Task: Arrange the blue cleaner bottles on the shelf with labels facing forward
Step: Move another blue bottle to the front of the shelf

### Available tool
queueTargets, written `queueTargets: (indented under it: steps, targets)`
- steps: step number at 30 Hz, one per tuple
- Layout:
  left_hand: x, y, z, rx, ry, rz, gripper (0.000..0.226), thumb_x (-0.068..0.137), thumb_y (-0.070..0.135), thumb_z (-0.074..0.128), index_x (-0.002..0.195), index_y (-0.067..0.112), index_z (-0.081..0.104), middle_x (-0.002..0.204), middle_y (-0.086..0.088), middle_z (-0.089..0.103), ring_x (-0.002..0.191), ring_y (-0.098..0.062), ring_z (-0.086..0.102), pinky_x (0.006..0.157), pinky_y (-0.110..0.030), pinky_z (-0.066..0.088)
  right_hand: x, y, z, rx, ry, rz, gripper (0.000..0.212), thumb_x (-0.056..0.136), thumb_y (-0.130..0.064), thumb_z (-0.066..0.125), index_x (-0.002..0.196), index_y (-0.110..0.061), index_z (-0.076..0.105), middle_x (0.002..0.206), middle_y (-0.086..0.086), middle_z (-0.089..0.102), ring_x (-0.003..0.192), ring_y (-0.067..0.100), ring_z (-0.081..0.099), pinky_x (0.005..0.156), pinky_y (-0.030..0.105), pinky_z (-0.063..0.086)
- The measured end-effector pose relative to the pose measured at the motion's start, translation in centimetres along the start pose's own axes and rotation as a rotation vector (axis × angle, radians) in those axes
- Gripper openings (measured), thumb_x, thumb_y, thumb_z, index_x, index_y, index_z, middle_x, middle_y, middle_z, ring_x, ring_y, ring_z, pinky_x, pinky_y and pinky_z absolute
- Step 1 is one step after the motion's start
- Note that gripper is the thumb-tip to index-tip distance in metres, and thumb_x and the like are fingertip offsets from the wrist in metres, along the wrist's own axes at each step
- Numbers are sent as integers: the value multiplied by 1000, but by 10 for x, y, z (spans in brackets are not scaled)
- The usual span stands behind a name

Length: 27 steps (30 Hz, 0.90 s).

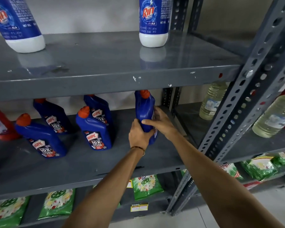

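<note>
Several blue cleaner bottles with orange caps stand on the grey middle shelf (89, 163). Those at the left (41, 137), back left (54, 117), centre front (94, 130) and behind it (100, 107) show their labels to the front. A further blue bottle (145, 109) stands upright at the right end of the row, its plain side towards me and its label edge turned to the right. My left hand (139, 134) grips its lower body from the left. My right hand (161, 120) holds it from the right, fingers over the label edge.
A red bottle (0, 124) stands at the shelf's far left. Two white-and-blue bottles (153, 22) sit on the shelf above. Green packets (146, 186) fill the shelf below. A perforated steel upright (234, 116) divides off the neighbouring rack with clear liquid bottles (212, 99).
</note>
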<state>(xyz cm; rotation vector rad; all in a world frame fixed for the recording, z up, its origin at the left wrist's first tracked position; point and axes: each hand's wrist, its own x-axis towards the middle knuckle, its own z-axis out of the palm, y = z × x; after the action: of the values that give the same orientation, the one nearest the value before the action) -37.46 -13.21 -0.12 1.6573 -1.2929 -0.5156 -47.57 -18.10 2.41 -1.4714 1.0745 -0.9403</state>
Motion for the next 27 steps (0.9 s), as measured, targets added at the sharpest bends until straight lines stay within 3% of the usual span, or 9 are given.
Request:
queueTargets:
  steps: [4, 6, 9, 12, 16, 18, 21, 24, 27]
  targets:
    - [11, -12, -19, -146, -273, 19, 48, 56, 25, 88, 85, 16, 51, 76, 5, 59, 67, -9, 56, 61, -20, 48, -6, 5, -9, 61, 8, -35, 70, 58, -26, 81, 122, -20, 54, 121, 4, 65, 111, 19, 62, 99, 45, 49]
    - [21, -19, -30, -293, -465, -97, 53, 50, 24, 89, 90, 19, 55, 84, 2, 62, 80, -13, 61, 77, -25, 54, -11, 10, -14, 168, -14, -27, 62, 60, -24, 78, 118, -18, 58, 116, 5, 67, 107, 20, 64, 98, 44, 49]
    - [26, -26, -40, -335, -776, -262, 89, 44, 34, 88, 122, 12, 52, 121, -8, 61, 115, -22, 59, 104, -40, 46, -14, 12, -17, 359, -97, 6, 47, 64, -19, 72, 109, -17, 62, 104, 2, 68, 95, 16, 65, 86, 36, 51]
    - [20, -21, -36, -406, -914, -326, 76, 55, 24, 81, 125, 15, 52, 121, -3, 62, 120, -22, 56, 106, -39, 43, -14, 8, -18, 460, -196, 55, 50, 58, -24, 71, 106, -17, 61, 101, 2, 68, 92, 16, 65, 83, 32, 54]
    - [15, -12, -21, -384, -778, -291, 43, 67, 13, 81, 104, 20, 60, 110, -5, 67, 105, -21, 63, 95, -36, 52, -9, 5, -21, 533, -213, 80, 55, 49, -24, 81, 99, -11, 63, 94, 4, 70, 89, 18, 66, 77, 30, 57]
    - [14, -15, -14, -256, -566, -270, 57, 58, 22, 87, 107, 18, 57, 109, -3, 67, 103, -20, 64, 91, -34, 54, -7, 5, -25, 537, -186, 92, 51, 59, -21, 79, 104, -8, 62, 97, 6, 71, 93, 20, 66, 79, 29, 57]
    - [11, -18, -7, -21, -304, -254, 83, 45, 35, 90, 114, 13, 50, 109, -1, 62, 102, -21, 60, 87, -36, 54, -10, 10, -28, 447, -145, 93, 29, 84, -12, 60, 113, -10, 61, 102, 2, 72, 101, 20, 65, 79, 26, 57]
    - [11, -19, -3, 7, -265, -256, 79, 48, 33, 89, 111, 9, 49, 115, -9, 61, 105, -27, 60, 87, -41, 54, -11, 16, -29, 421, -94, 69, 23, 91, -11, 50, 110, -18, 62, 99, -4, 73, 97, 12, 67, 76, 22, 56]
    - [13, -22, 0, -18, -242, -253, 68, 55, 24, 88, 108, 5, 49, 117, -15, 62, 104, -30, 61, 89, -46, 53, -10, 16, -32, 398, -49, 61, 31, 92, -12, 50, 123, -15, 55, 109, 0, 67, 102, 13, 65, 85, 26, 55]
